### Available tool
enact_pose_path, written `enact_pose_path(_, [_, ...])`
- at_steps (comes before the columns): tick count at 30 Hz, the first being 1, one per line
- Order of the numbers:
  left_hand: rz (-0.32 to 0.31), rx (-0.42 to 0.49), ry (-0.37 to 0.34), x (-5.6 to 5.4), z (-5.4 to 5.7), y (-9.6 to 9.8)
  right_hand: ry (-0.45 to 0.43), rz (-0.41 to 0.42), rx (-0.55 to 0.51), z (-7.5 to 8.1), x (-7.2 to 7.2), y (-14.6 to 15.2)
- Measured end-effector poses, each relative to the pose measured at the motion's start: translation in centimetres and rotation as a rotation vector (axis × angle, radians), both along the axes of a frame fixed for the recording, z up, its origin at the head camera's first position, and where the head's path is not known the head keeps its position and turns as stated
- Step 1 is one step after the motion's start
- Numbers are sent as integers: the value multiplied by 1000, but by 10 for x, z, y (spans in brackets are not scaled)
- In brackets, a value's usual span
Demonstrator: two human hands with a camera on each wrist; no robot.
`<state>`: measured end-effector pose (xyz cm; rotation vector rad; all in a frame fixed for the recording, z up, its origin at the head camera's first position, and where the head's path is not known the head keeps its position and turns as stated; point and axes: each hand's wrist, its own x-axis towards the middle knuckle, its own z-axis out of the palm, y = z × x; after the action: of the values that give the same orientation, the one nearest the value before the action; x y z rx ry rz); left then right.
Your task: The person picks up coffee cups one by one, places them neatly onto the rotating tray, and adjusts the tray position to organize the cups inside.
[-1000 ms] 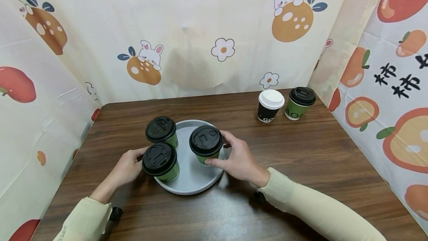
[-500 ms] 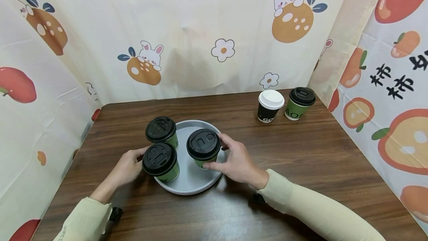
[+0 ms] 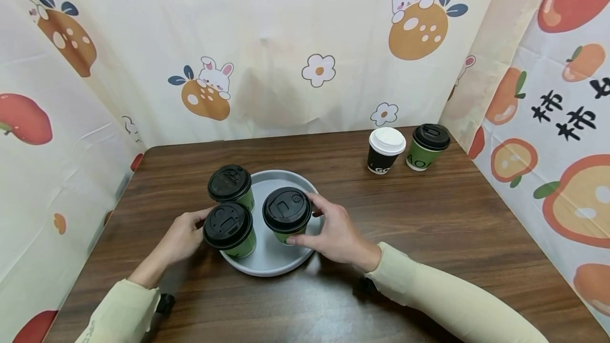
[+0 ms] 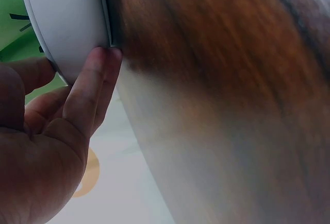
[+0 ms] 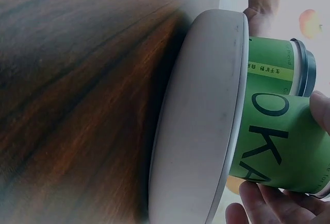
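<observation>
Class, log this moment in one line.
right hand: holds green cup | left hand: grips tray | on tray: two more green cups

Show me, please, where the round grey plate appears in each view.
Head: plate just left of centre, lower half.
Left wrist: plate at upper left, cut by the top edge.
Right wrist: plate near centre, side-on, reaching the bottom edge.
Shared landmark: the brown table.

Head: mounted high over near side, looking forward and down, widest, taking in most of the wooden table (image 3: 429,226) and the printed fabric backdrop (image 3: 352,4). Left wrist: low, very close to left hand (image 3: 180,237), rolled sideways, aimed at left rim of the round grey plate (image 3: 281,261). Right wrist: also low, close, rolled sideways, aimed across plate toward left hand. Shared by all three: plate, left hand.
</observation>
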<state>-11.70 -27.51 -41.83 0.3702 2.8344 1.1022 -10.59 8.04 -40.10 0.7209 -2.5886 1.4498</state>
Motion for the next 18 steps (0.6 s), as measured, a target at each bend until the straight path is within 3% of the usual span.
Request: enact_pose_path(18, [-3, 4, 2, -1, 1, -2, 23, 96, 7, -3, 5, -3])
